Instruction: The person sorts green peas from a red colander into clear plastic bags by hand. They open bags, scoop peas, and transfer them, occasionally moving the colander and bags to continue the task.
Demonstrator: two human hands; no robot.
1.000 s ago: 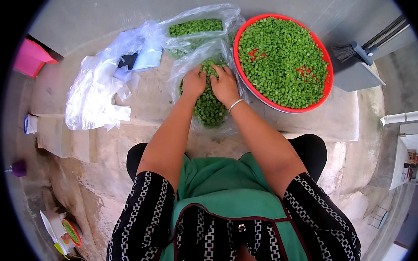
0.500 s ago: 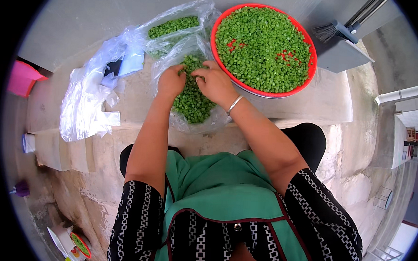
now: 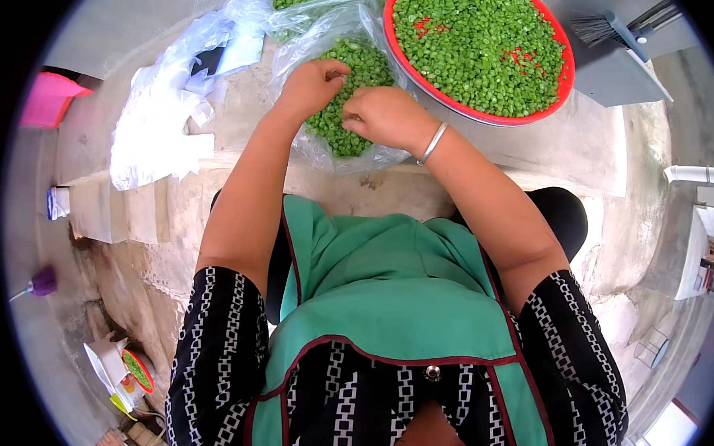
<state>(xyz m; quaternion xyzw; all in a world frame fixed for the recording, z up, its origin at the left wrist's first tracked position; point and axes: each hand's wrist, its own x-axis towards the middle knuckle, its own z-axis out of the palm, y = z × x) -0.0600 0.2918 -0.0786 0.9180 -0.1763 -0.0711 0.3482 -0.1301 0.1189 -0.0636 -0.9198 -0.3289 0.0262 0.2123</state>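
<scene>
A clear plastic bag (image 3: 328, 159) lies open in front of me, holding small green pieces (image 3: 341, 127) that look like shelled beans. Over the bag's left side, my left hand (image 3: 313, 87) has its thumb and fingers pinched together. My right hand (image 3: 387, 117), with a silver bangle on its wrist, is over the right side, its fingers curled and closed at the green pieces. Whatever sits between the fingertips of either hand is too small or hidden to make out. Close by on the right stands a red basin (image 3: 438, 89) heaped with the same green pieces.
Another clear bag (image 3: 298, 19) of green pieces lies behind. Crumpled white plastic bags (image 3: 149, 138) spread to the left. A brush (image 3: 596, 30) and grey dustpan (image 3: 622, 79) stand at the far right. A pink container (image 3: 47, 102) and a purple brush (image 3: 44, 281) are at the left.
The whole view has shifted, so the bags and basin appear higher. My hands have moved slightly apart and a little nearer the front of the bag.
</scene>
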